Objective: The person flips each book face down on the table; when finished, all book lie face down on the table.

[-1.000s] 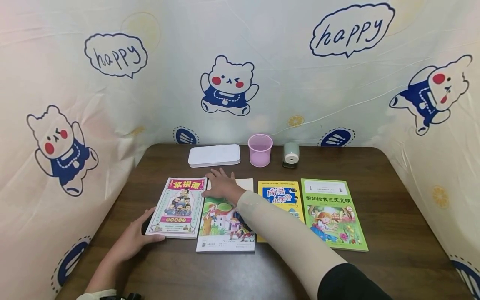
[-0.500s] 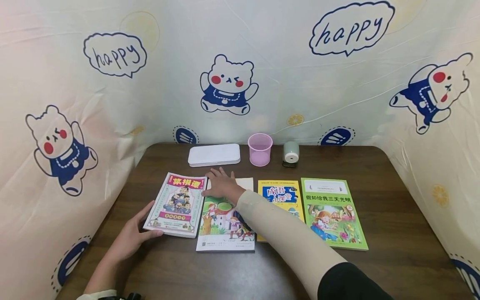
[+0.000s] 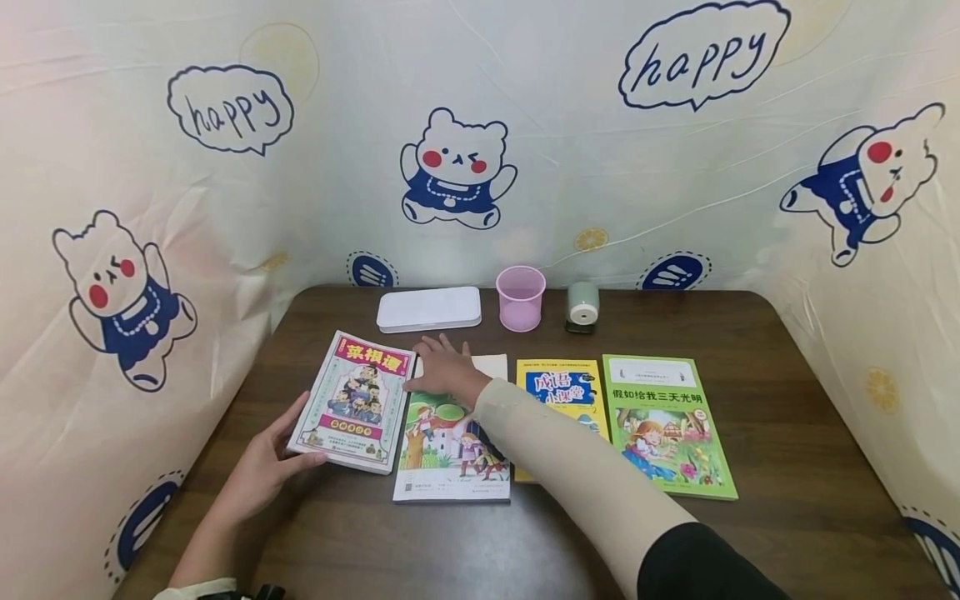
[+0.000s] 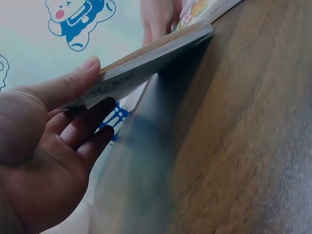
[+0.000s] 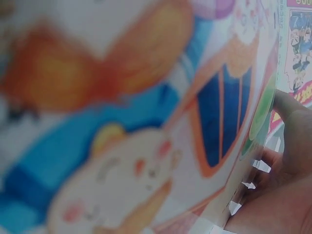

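My left hand [image 3: 262, 467] grips a pink-and-white book [image 3: 358, 404] by its near left corner, thumb on top and fingers underneath. In the left wrist view that book [image 4: 156, 56] tilts, its held side raised off the table. To its right lies a book with a storybook picture cover [image 3: 450, 450]. My right hand [image 3: 448, 371] rests with spread fingers on the upper part of that picture book. The right wrist view is filled by a blurred colourful printed surface [image 5: 146, 161], with part of my right hand [image 5: 287, 170] beside it.
A yellow book [image 3: 558, 387], partly behind my right forearm, and a green book [image 3: 667, 433] lie to the right. Along the back stand a white flat case [image 3: 428, 310], a pink cup [image 3: 521, 300] and a grey-green pencil sharpener [image 3: 582, 307]. A printed curtain [image 3: 330, 192] surrounds the table [image 3: 787, 400].
The left hand has raised the pink-and-white book higher, and its far edge has shifted up and slightly tilted. My right hand has stayed where it was on the picture book.
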